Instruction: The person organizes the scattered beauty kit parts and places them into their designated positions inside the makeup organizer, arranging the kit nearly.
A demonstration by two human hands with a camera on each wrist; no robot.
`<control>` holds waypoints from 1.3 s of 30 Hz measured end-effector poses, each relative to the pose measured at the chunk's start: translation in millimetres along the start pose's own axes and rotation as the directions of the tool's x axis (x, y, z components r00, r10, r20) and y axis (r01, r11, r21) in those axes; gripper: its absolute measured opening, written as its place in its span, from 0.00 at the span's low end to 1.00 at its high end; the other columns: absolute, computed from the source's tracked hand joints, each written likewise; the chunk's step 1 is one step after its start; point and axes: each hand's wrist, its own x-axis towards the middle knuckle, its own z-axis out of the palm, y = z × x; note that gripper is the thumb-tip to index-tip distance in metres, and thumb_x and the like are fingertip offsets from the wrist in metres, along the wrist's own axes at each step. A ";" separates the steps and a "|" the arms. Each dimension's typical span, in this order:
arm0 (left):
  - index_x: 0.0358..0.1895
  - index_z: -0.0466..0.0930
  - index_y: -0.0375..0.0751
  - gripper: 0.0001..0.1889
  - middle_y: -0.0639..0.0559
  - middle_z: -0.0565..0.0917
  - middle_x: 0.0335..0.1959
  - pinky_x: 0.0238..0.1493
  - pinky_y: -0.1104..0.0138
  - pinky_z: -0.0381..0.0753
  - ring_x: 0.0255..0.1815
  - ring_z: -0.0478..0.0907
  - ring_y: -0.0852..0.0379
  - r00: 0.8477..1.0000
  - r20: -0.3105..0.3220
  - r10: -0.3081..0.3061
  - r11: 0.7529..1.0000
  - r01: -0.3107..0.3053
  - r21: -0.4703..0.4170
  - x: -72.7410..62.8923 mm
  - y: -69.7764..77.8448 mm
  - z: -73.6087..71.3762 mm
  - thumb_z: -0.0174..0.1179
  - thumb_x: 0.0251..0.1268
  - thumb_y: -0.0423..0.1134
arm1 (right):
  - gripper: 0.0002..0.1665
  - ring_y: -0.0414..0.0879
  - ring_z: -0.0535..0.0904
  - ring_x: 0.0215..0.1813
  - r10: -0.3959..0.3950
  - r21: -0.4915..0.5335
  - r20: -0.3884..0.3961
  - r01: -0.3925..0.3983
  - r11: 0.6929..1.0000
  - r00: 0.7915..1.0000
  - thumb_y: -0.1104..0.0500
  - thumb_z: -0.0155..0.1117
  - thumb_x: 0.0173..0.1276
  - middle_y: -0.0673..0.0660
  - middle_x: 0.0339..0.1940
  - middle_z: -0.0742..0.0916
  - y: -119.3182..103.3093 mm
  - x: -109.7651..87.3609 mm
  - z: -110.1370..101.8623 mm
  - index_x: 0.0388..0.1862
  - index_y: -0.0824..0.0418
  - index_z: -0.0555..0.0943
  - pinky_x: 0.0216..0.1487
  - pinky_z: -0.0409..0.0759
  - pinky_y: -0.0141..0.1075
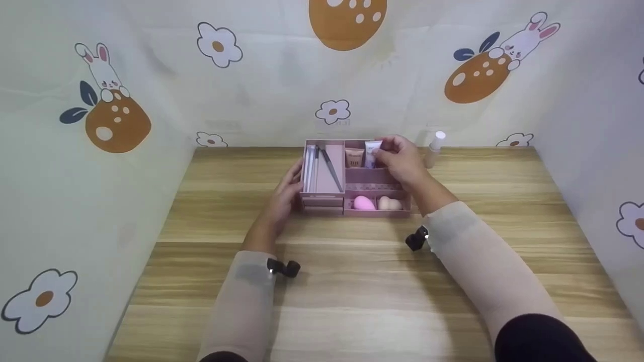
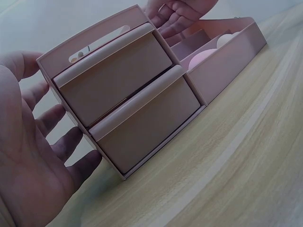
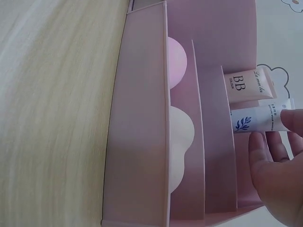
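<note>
A pink desk organizer (image 1: pixel 322 196) stands at the back of the table. My left hand (image 1: pixel 287 197) touches its left side; in the left wrist view the fingers (image 2: pixel 66 142) lie along the side wall, with the thumb near the top corner. With my right hand (image 1: pixel 402 160) I pinch a white tube (image 3: pixel 258 118) printed with a blue leaf, standing in the back right compartment. Beside it sits a beige BB tube (image 3: pixel 248 86). The front compartments hold a pink makeup sponge (image 1: pixel 364 203) and a beige gourd-shaped sponge (image 3: pixel 180 146).
In the organizer's left top tray lie a dark pencil-like stick (image 1: pixel 331 168) and several slim sticks (image 1: pixel 311 168). Two drawers (image 2: pixel 147 118) are closed below. A white-capped bottle (image 1: pixel 435 149) stands right of the organizer, near the patterned backdrop (image 1: pixel 271 90).
</note>
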 end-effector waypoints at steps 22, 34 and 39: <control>0.84 0.62 0.68 0.31 0.53 0.61 0.88 0.89 0.48 0.52 0.89 0.56 0.47 1.000 0.002 0.000 0.999 0.000 0.032 -1.3 -0.3 -1.2 0.51 0.82 0.45 | 0.15 0.42 0.86 0.52 -0.097 0.175 -0.093 0.112 0.978 0.991 0.65 0.69 0.75 0.50 0.47 0.86 11.0 -17.3 -66.7 0.58 0.57 0.83 0.52 0.88 0.28; 0.83 0.62 0.75 0.31 0.53 0.60 0.88 0.89 0.47 0.52 0.89 0.56 0.47 0.999 -0.008 -0.036 0.998 0.037 0.043 -2.4 1.4 -1.2 0.52 0.82 0.47 | 0.14 0.43 0.85 0.47 -0.090 0.306 -0.145 0.131 0.943 0.985 0.68 0.70 0.74 0.53 0.45 0.86 28.1 -20.3 -98.8 0.55 0.59 0.83 0.49 0.89 0.29; 0.83 0.62 0.75 0.31 0.55 0.61 0.88 0.89 0.46 0.51 0.89 0.56 0.48 0.999 -0.005 -0.035 0.998 0.035 0.047 -1.9 0.7 -1.2 0.52 0.81 0.47 | 0.16 0.42 0.83 0.50 -0.061 0.302 -0.185 0.116 0.946 0.981 0.66 0.69 0.75 0.52 0.46 0.84 32.9 -13.1 -110.2 0.59 0.63 0.81 0.52 0.89 0.28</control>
